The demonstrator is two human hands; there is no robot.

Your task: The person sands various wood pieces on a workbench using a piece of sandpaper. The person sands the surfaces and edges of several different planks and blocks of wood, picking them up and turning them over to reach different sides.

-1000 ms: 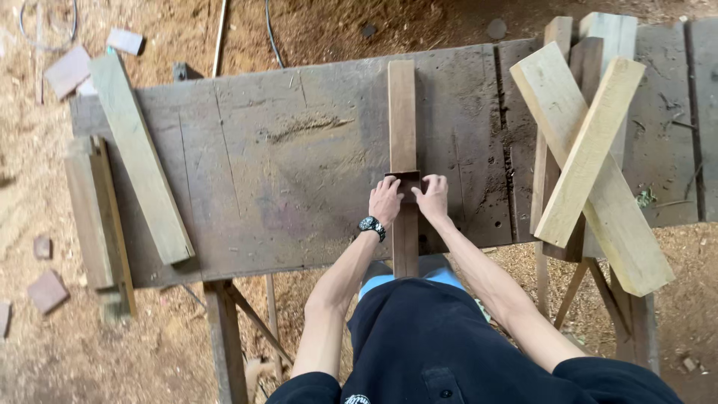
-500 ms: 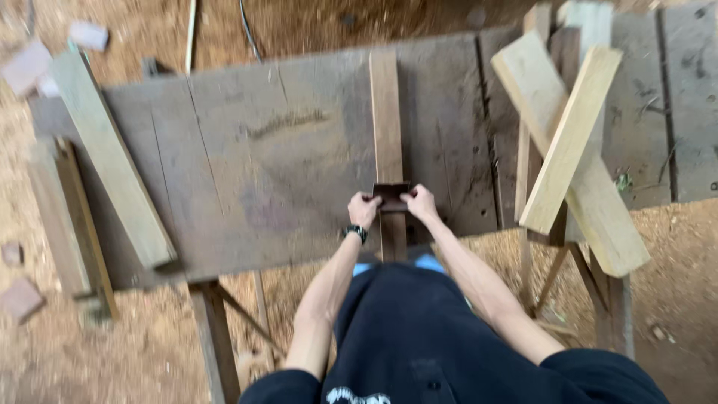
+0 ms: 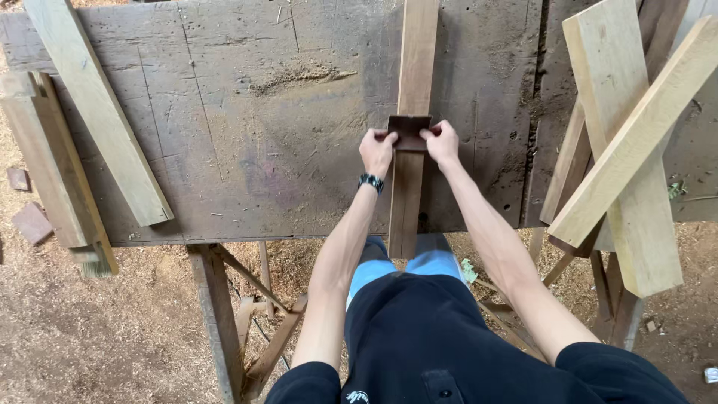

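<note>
A narrow brown plank (image 3: 413,82) lies lengthwise across a worn grey workbench (image 3: 254,127), its near end overhanging the front edge. A small dark rectangular block (image 3: 409,132) rests across the plank. My left hand (image 3: 376,152) grips the block's left end and my right hand (image 3: 441,142) grips its right end. A dark watch sits on my left wrist (image 3: 370,182). Both arms stretch forward from my body.
A pale board (image 3: 97,112) lies diagonally on the bench's left side, with more lumber (image 3: 52,164) leaning beside it. Crossed pale planks (image 3: 628,135) are stacked at the right. Sawdust covers the ground, with small brick-like pieces (image 3: 31,222) at the left.
Both hands have slid the dark block forward along the plank, away from my body. The view has come closer to the bench.
</note>
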